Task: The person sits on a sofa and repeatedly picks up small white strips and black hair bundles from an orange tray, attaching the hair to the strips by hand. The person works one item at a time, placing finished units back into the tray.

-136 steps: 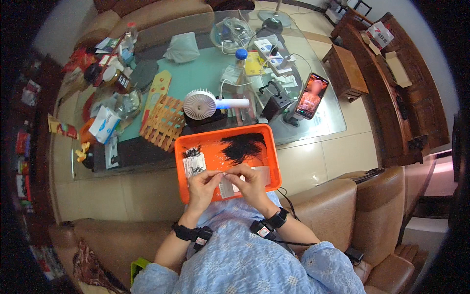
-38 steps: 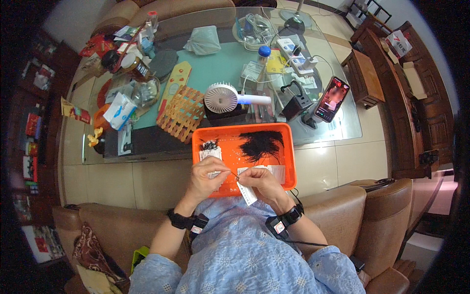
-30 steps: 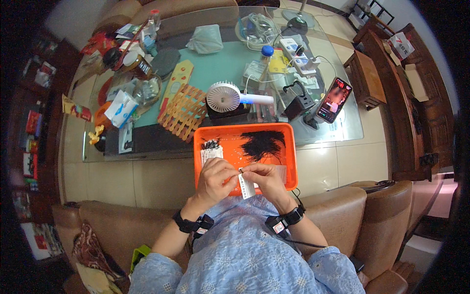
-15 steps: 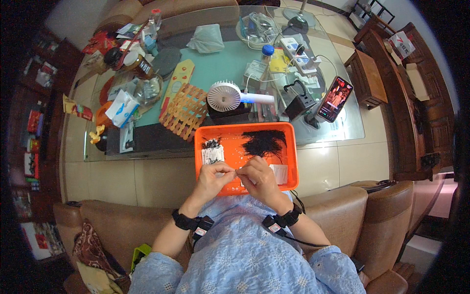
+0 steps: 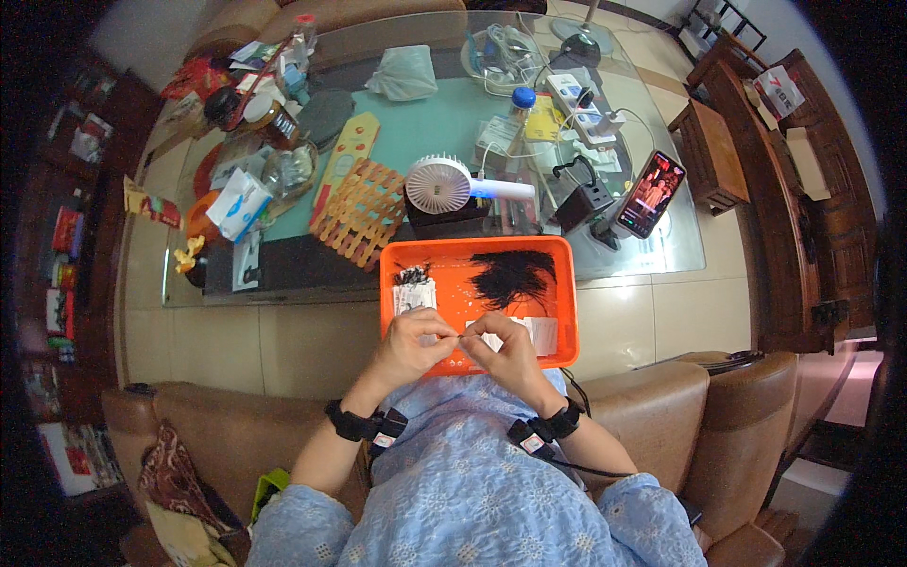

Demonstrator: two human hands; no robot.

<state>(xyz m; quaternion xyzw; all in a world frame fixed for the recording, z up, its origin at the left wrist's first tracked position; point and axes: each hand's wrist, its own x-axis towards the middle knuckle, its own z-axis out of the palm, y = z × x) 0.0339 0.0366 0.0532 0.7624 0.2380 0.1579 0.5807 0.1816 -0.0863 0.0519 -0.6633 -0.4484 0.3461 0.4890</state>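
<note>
An orange tray lies across my lap. Over its near half, my left hand and my right hand meet fingertip to fingertip, both pinched closed. Something tiny and dark shows between them, too small to name. A loose bundle of thin black strands lies in the tray's far right part. At the tray's left is a white paper stack with short black pieces on it. A white slip of paper rests beside my right hand, and small white specks dot the tray bottom.
Beyond the tray stands a glass table holding a white handheld fan, a woven wooden mat, a lit phone on a stand, a power strip and jars. Brown sofa seats flank me.
My right hand has turned slightly, its fingers now more sideways, and shows more of the white paper behind it. My left hand stays nearly in place. The view has shifted a little.
</note>
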